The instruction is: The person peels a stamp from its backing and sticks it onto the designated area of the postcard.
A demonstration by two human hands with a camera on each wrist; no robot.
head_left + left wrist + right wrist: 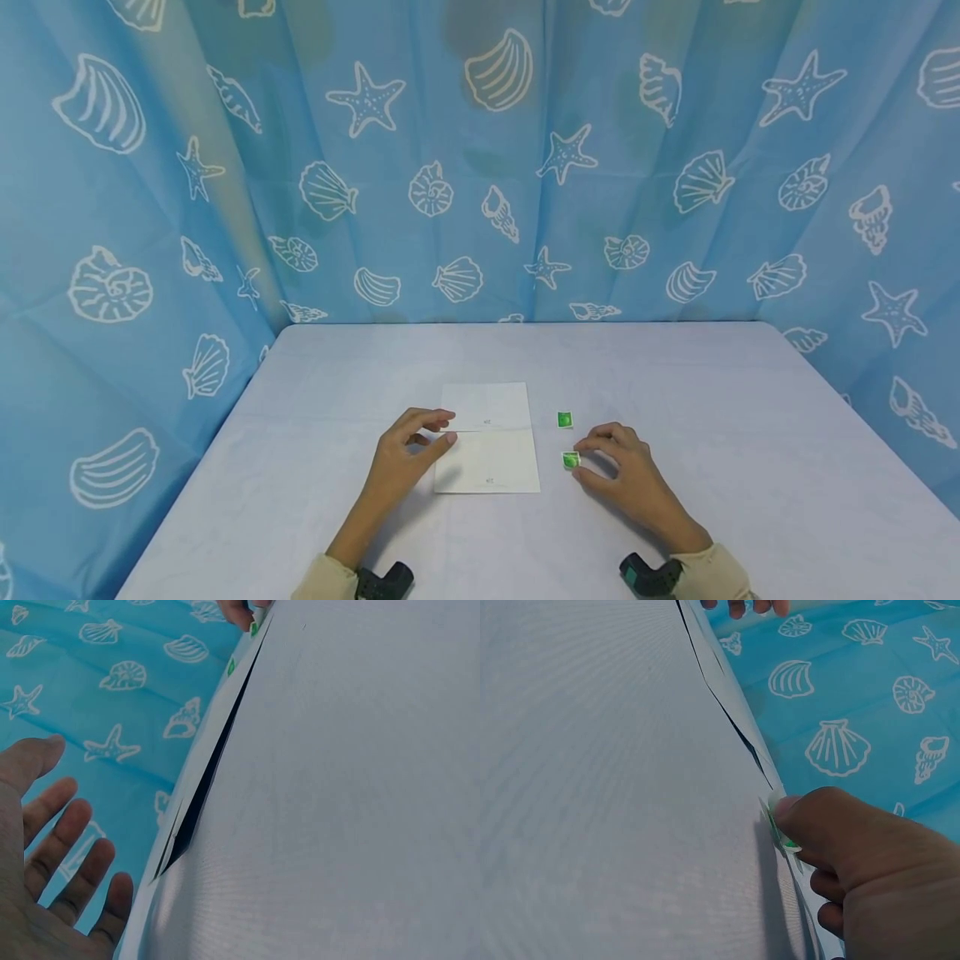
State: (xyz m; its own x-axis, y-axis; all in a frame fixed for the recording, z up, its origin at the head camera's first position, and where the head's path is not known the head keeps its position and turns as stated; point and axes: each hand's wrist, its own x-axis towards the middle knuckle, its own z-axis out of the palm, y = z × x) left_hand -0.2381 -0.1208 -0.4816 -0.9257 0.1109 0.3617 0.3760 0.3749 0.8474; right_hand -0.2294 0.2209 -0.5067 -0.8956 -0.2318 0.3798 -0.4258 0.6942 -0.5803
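Two white paper rectangles (491,462), like envelopes or cards with a small printed mark each, lie one beyond the other on the table. My left hand (408,450) hovers at their left side, fingers relaxed and holding nothing; the left wrist view shows its fingers (71,825) spread. To the right of the papers, my right hand (622,471) pinches a small green stamp (571,460) with a white border between thumb and fingertips. In the right wrist view the thumb covers most of that stamp (791,844). A second green stamp (565,420) lies just beyond it.
A white cloth covers the table (262,467). Behind and beside it hangs a blue curtain (420,225) with white shells and starfish. Dark devices (386,581) are strapped at both wrists. The papers' near edge is slightly raised off the cloth.
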